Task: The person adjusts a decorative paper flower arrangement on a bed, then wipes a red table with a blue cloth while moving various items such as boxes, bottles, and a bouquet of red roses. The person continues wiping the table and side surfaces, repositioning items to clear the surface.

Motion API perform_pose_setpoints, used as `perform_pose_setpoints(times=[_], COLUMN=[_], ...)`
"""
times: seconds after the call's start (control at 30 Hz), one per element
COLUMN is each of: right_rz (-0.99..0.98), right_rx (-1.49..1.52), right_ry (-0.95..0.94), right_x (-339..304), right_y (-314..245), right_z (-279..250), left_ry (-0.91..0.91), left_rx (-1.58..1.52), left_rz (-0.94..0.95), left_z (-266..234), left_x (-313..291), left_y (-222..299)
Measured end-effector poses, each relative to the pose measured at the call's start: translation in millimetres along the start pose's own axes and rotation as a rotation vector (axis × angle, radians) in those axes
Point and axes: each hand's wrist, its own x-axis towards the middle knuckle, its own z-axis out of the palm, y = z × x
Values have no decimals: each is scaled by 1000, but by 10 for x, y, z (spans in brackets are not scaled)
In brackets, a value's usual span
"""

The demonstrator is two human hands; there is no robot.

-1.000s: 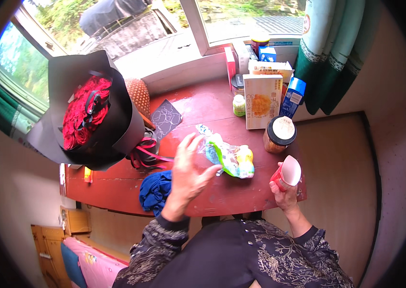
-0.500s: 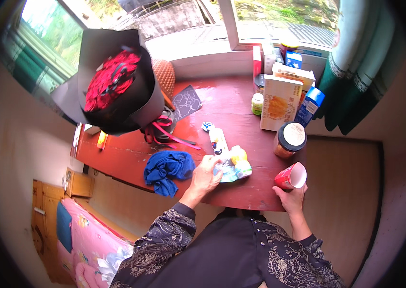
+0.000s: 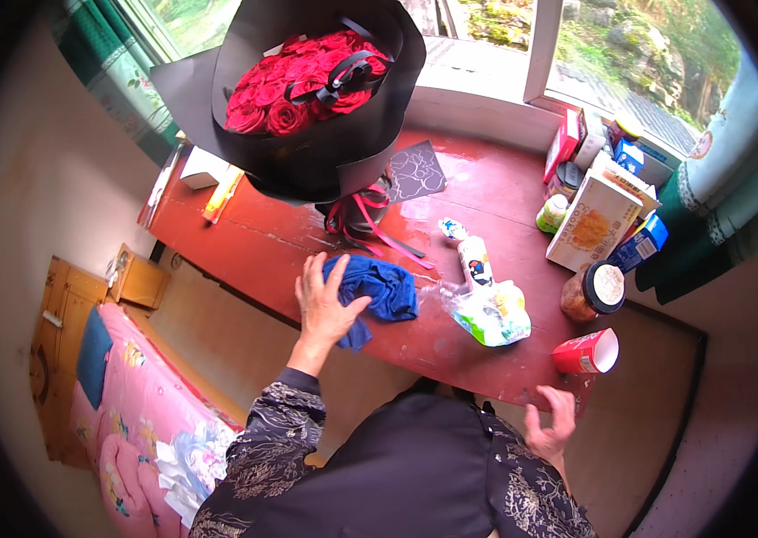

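Observation:
My left hand is over the left side of a crumpled blue cloth, fingers spread; whether it touches the cloth I cannot tell. My right hand hovers by the table's front edge, fingers apart and curved, holding nothing. Just beyond it a red paper cup stands near the right edge. Between the cloth and the cup lies a clear plastic packet with white, green and yellow contents. Touching its far side is a white tube-like package with a twisted blue-and-white end.
A large black-wrapped bouquet of red roses stands on the red table. Along the right side are a dark-lidded jar, a cookie box, a small green-labelled bottle and several packages. A dark patterned card lies beside the bouquet.
My left hand has left the plastic packet and moved left to the blue cloth. My right hand has let go of the red cup and drawn back. The view has swung left.

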Motion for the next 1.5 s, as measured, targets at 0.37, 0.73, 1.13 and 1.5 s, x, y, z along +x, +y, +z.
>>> perform_pose_setpoints(times=[0.37, 0.73, 1.13, 1.5], right_rz=[55, 130, 83, 79], right_rx=[-593, -569, -510, -434], right_ry=[-313, -342, -262, -305], right_x=[1838, 1378, 1143, 1177], right_y=[-66, -94, -110, -3], right_z=[1436, 1465, 1247, 1277], left_ry=[-127, 202, -38, -323], left_rx=[-381, -1514, -562, -227], left_rz=[70, -75, 211, 436], left_z=[283, -195, 1458, 2622], left_x=[-89, 1371, 3064, 3086], left_y=[-245, 1105, 1890, 2260])
